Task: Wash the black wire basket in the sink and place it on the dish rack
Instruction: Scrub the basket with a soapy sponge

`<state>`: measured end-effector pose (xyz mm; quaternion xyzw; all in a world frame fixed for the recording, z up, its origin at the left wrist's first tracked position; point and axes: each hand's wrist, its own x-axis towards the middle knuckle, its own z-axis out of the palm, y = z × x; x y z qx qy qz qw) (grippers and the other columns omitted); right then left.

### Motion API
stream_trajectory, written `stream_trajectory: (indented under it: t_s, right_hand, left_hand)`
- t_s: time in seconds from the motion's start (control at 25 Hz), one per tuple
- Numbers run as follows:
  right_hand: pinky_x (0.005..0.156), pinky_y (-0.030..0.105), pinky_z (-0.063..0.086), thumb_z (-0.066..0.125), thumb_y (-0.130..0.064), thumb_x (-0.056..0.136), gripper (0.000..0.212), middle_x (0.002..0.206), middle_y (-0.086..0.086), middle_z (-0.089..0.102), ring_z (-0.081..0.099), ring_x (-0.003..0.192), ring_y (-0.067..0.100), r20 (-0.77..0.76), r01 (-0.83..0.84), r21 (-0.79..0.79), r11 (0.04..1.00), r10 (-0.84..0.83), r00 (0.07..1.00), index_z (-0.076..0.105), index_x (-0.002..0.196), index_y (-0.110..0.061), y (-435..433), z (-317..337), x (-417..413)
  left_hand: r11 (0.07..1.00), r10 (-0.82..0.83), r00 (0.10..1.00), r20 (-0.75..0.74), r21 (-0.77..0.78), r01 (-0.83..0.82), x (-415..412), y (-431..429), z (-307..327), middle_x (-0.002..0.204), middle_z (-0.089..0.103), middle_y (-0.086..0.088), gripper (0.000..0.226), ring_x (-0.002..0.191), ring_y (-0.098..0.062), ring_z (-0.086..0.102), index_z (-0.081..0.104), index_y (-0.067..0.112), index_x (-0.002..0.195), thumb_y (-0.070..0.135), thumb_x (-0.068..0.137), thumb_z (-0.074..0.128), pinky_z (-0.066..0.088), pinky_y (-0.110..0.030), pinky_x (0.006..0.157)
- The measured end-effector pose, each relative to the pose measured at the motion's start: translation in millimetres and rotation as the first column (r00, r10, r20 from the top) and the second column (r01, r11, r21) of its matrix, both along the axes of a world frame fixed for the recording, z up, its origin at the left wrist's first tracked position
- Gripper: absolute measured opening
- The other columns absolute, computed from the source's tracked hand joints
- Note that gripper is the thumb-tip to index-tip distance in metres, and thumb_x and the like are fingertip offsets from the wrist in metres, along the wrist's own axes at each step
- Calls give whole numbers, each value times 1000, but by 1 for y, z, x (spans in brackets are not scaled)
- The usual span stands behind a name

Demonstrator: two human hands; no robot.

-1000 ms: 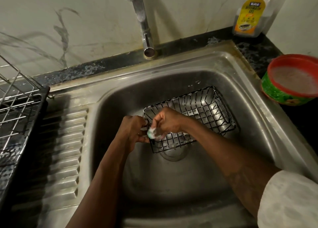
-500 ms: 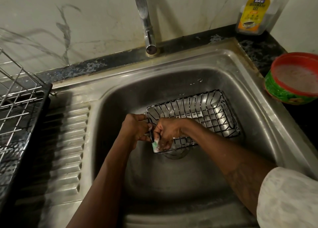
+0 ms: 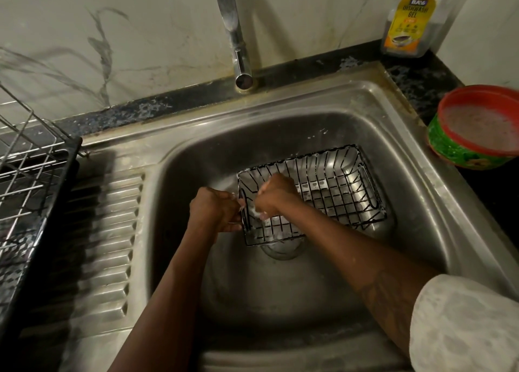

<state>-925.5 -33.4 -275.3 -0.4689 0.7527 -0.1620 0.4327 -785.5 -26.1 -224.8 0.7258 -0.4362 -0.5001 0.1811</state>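
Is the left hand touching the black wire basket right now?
Touching. The head view shows the left hand gripping the left end of the black wire basket, with its fingers curled onto the end wires and no gap between them.

Chrome metal tap against white veined marble wall, clear dishwash gel bottle with yellow label on black speckled stone counter, green red-rimmed plastic bowl of foamy liquid at right
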Motion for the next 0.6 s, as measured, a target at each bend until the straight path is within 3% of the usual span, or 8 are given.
stream_trajectory:
  t_s: [0.08, 0.16, 0.28, 0.36, 0.48, 0.6]
  right_hand:
    - [55, 16, 56, 84, -5, 74, 18, 81, -4, 72, 68, 66, 7, 218, 222, -182, 958, -181, 959, 72, 79, -18, -5, 0, 1]
    - [60, 12, 54, 82, -4, 78, 14, 84, -4, 73, 67, 72, 4, 339, 310, -287, 906, -207, 918, 77, 85, -15, -5, -3, 8]
    - [67, 15, 57, 78, -6, 83, 9, 90, 0, 77, 69, 75, 5, 296, 238, -378, 895, -127, 947, 78, 92, -9, -1, -11, 16]
    - [68, 23, 60, 78, -9, 84, 6, 89, 2, 76, 71, 76, 11, 201, 189, -311, 931, -130, 971, 77, 90, -9, -4, -20, 16]
    - [56, 20, 54, 81, -14, 81, 8, 92, 5, 74, 70, 78, 15, 54, 153, -183, 971, -145, 988, 75, 86, -14, -8, -29, 18]
    - [54, 18, 54, 82, -12, 80, 12, 96, 3, 75, 70, 77, 13, 164, 255, -179, 950, -227, 960, 77, 91, -15, -11, -20, 20]
  left_hand:
    - [994, 75, 997, -28, 88, -72, -4, -4, -2, 99, 70, -16, 17, 76, -26, 69, 59, 11, 84, 3, 99, 63, 61, -41, 63]
    - [989, 94, 996, 1, 117, -94, -6, -6, -4, 103, 71, -16, 17, 76, -27, 68, 59, 10, 84, 5, 99, 65, 62, -44, 67]
    - [997, 45, 997, 58, 67, -49, -4, -9, -9, 84, 71, -13, 10, 63, -23, 70, 64, 5, 88, 3, 94, 72, 63, -37, 60]
    - [987, 77, 993, 90, 133, -88, -6, -13, -12, 79, 71, -10, 14, 62, -23, 70, 63, 8, 84, 7, 94, 73, 65, -43, 68]
    - [982, 69, 992, 107, 166, -86, -10, -16, -15, 80, 72, -12, 15, 57, -23, 69, 63, 10, 83, 8, 94, 73, 64, -41, 63]
    - [984, 55, 987, 149, 159, -79, -8, -17, -17, 85, 75, -15, 12, 55, -23, 70, 68, 11, 83, 7, 91, 77, 60, -38, 53]
